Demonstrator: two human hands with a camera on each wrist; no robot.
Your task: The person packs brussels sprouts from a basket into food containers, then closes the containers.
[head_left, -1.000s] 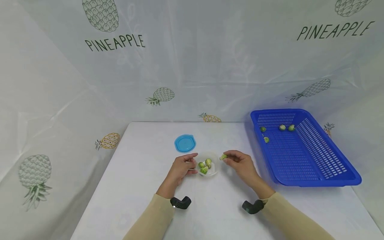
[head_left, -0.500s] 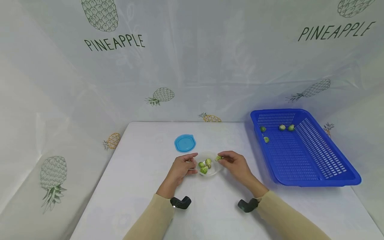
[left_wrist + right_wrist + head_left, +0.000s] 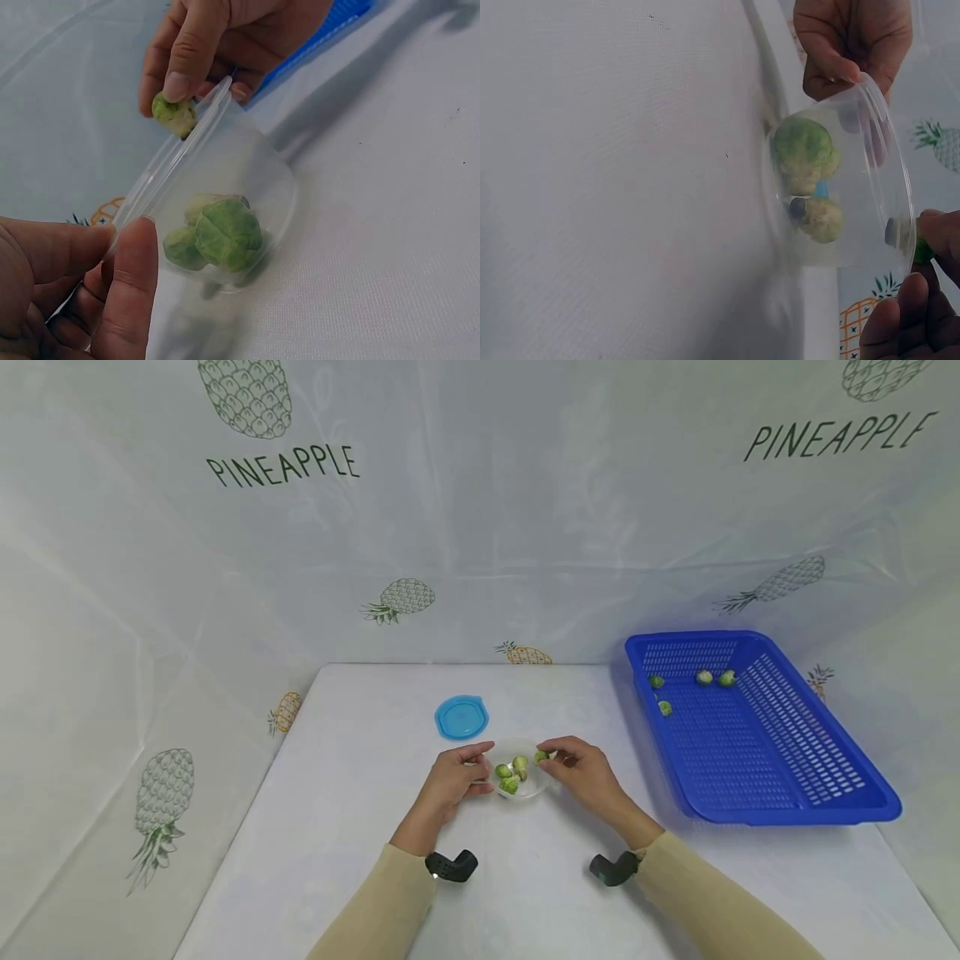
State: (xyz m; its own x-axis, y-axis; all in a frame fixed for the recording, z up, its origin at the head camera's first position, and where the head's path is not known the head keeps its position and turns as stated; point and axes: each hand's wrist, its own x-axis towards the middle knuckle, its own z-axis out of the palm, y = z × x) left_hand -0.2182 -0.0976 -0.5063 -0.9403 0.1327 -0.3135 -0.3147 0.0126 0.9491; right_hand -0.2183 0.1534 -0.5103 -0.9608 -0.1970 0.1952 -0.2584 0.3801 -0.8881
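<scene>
A clear round plastic container [image 3: 537, 783] stands on the table with several Brussels sprouts [image 3: 229, 234] at its bottom. My left hand [image 3: 452, 781] grips its left rim between thumb and fingers. At the opposite rim, my right hand [image 3: 583, 774] pinches one more Brussels sprout [image 3: 169, 112] between thumb and fingertips. In the left wrist view that sprout hangs right at the upper rim, its cut stem end pointing down. The right wrist view shows the stem end through the clear wall, just inside the rim.
A blue round lid [image 3: 461, 718] lies on the white table [image 3: 360, 760] behind the container. To the right stands a large blue basket [image 3: 750, 768] with several Brussels sprouts [image 3: 727, 678] near its far and left walls. A pineapple-printed sheet [image 3: 480, 527] hangs behind.
My right hand has moved left with its sprout, from beside the container to over its right rim. The left hand has stayed at the left rim.
</scene>
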